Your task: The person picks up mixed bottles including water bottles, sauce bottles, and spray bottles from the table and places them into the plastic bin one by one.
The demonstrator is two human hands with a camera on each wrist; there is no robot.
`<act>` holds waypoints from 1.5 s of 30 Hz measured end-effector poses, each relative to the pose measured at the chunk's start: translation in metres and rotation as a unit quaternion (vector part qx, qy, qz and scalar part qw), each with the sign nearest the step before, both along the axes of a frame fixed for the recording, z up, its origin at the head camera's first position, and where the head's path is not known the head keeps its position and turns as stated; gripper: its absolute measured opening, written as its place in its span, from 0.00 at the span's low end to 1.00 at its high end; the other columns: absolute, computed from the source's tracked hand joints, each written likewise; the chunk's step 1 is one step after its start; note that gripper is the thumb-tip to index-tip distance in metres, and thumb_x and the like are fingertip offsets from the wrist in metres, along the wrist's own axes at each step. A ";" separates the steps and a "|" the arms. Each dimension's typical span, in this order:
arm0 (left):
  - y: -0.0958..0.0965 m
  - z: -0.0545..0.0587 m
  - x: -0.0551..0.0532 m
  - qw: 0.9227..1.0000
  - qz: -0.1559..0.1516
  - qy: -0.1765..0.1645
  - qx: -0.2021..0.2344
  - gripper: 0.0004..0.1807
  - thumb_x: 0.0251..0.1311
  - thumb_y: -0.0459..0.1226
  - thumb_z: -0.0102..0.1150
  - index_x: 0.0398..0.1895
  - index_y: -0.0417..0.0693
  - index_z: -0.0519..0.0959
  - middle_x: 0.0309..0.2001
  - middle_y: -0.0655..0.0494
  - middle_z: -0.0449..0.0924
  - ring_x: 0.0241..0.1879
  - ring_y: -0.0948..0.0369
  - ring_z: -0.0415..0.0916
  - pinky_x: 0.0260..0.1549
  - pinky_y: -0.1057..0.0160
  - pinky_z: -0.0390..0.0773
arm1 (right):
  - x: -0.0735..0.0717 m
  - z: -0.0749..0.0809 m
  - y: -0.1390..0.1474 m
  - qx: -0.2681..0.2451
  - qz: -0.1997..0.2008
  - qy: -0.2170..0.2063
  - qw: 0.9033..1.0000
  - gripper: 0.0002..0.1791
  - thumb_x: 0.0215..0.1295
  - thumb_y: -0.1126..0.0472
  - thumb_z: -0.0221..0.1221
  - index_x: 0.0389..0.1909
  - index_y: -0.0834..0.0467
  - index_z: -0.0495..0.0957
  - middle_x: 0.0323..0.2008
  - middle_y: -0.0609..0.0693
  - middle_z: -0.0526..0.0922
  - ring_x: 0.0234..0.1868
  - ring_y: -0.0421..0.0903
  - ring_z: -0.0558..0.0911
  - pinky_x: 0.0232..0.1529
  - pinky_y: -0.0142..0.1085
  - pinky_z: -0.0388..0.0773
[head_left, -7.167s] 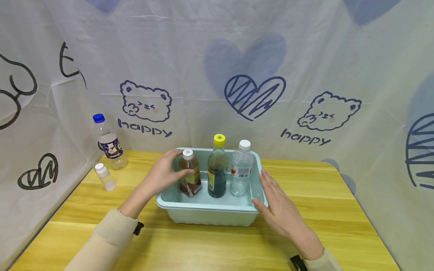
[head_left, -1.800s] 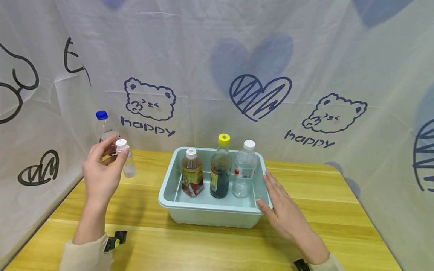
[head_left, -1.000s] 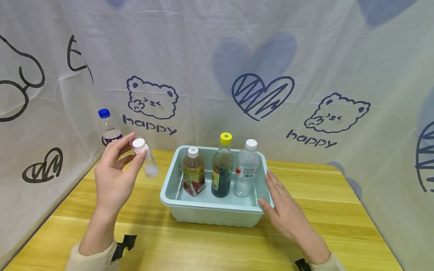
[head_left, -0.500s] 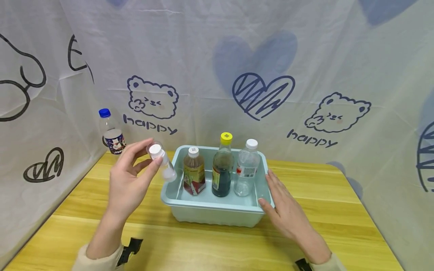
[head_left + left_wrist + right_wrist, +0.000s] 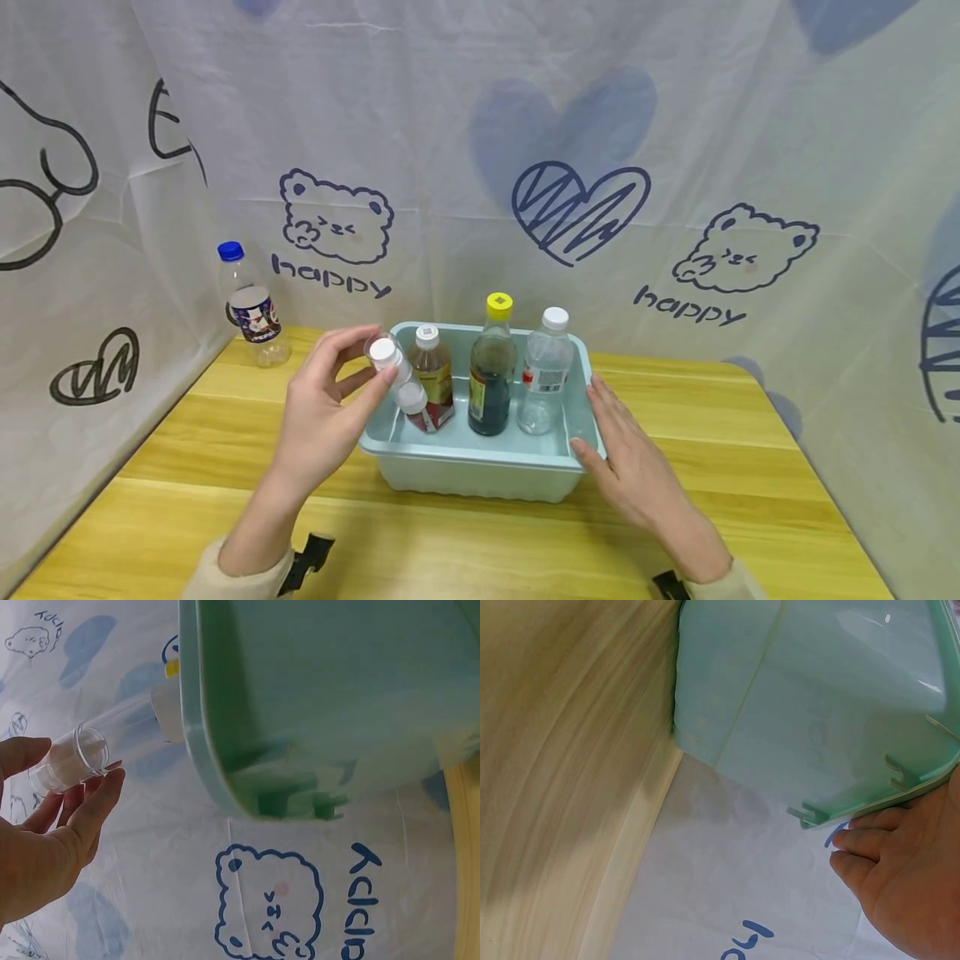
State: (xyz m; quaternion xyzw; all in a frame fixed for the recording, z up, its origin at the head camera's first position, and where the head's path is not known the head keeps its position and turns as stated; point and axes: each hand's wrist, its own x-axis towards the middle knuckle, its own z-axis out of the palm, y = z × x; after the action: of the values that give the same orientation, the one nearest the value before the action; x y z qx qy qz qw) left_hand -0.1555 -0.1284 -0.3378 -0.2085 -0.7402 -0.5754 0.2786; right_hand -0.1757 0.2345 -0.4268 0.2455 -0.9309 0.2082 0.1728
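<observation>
My left hand (image 5: 326, 408) pinches a small clear bottle (image 5: 411, 393) by its white-capped top, thumb on one side and fingertips on the other. The bottle hangs tilted over the left end of a pale green plastic basin (image 5: 480, 477), partly covering a brown drink bottle (image 5: 438, 371) inside it. In the left wrist view, the small bottle (image 5: 124, 724) points toward the basin's rim. My right hand (image 5: 637, 467) rests against the basin's right rim with fingers straight; the right wrist view shows the hand (image 5: 915, 877) along the rim's outside.
Inside the basin also stand a yellow-capped bottle (image 5: 489, 400) of dark liquid and a clear white-capped bottle (image 5: 543, 392). A blue-capped Pepsi bottle (image 5: 255, 317) stands at the back left of the wooden table (image 5: 720, 433). A printed cloth (image 5: 450, 100) hangs behind.
Earlier my left hand was at the brown bottle in the basin while the small bottle stood on the table. Since then it has taken the small bottle and carried it right, over the basin.
</observation>
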 end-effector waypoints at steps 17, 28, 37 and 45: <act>0.043 -0.024 -0.010 0.996 -0.066 -0.050 -0.030 0.25 0.61 0.23 0.70 0.62 0.40 0.77 0.58 0.49 0.78 0.55 0.54 0.80 0.51 0.61 0.86 | 0.000 0.001 0.000 0.000 0.000 -0.005 1.000 0.40 0.79 0.48 0.53 0.80 0.67 0.53 0.82 0.59 0.50 0.80 0.62 0.57 0.76 0.59 0.59; 0.072 -0.033 -0.022 0.990 -0.107 -0.060 -0.072 0.24 0.61 0.25 0.70 0.60 0.37 0.76 0.56 0.47 0.77 0.56 0.52 0.80 0.54 0.60 0.85 | -0.001 0.001 0.000 0.001 0.001 -0.004 1.000 0.40 0.80 0.48 0.52 0.80 0.67 0.53 0.82 0.60 0.50 0.79 0.63 0.58 0.76 0.59 0.59; 0.094 -0.035 -0.029 0.981 -0.127 -0.078 -0.127 0.21 0.63 0.27 0.70 0.58 0.38 0.77 0.54 0.50 0.77 0.55 0.55 0.80 0.52 0.63 0.85 | -0.001 0.002 0.000 -0.003 0.003 -0.006 1.000 0.40 0.81 0.46 0.49 0.80 0.67 0.53 0.82 0.61 0.51 0.79 0.63 0.58 0.76 0.59 0.59; 0.109 -0.033 -0.034 0.968 -0.109 -0.077 -0.212 0.20 0.64 0.32 0.71 0.58 0.39 0.78 0.55 0.49 0.79 0.53 0.56 0.81 0.53 0.57 0.85 | -0.001 0.002 -0.001 -0.010 0.003 -0.014 1.000 0.39 0.82 0.46 0.49 0.81 0.67 0.52 0.82 0.62 0.52 0.79 0.63 0.58 0.76 0.60 0.60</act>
State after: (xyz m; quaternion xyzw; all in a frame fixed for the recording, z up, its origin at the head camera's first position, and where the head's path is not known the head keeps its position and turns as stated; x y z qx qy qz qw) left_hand -0.1900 -0.0195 -0.3703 -0.2976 -0.8374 -0.4463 0.1053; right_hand -0.1767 0.2338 -0.4247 0.2439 -0.9302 0.2216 0.1615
